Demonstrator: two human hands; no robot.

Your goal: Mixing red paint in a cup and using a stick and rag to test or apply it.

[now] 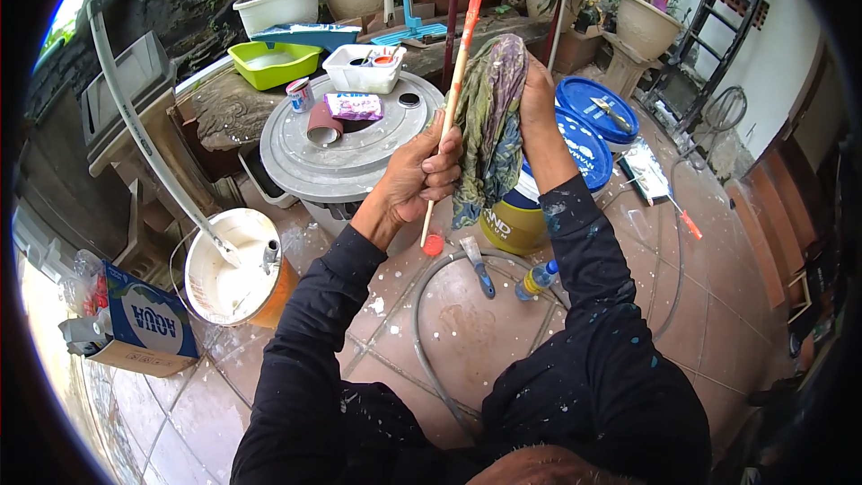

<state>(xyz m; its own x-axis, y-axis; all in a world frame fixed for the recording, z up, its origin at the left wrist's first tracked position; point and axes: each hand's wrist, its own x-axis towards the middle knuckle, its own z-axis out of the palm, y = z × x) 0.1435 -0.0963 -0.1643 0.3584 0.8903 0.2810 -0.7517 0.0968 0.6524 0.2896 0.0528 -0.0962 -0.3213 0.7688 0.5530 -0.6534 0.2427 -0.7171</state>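
My left hand [420, 171] is closed around a slim wooden paintbrush [456, 81], held upright with its red-orange end at the top. My right hand [539, 103] grips a crumpled rag [492, 130], patterned in green, blue and purple, which hangs down beside the brush. Whether rag and brush touch cannot be made out. Below them on the tiles lie a red round piece [434, 244], a scraper [478, 267] with a blue-grey handle, and a small bottle [537, 280] with a blue cap. A mustard-coloured paint bucket [514, 226] stands partly hidden behind my right forearm.
A large grey lidded bin [296, 157] carries a white tub [359, 76], a purple packet [355, 107] and a lime basin [269, 79]. Left stands a bucket [260, 292] of white liquid with a pipe; nearby is a carton [148, 323]. A hose [420, 305] curls across the tiles. Blue lids [597, 110] are at right.
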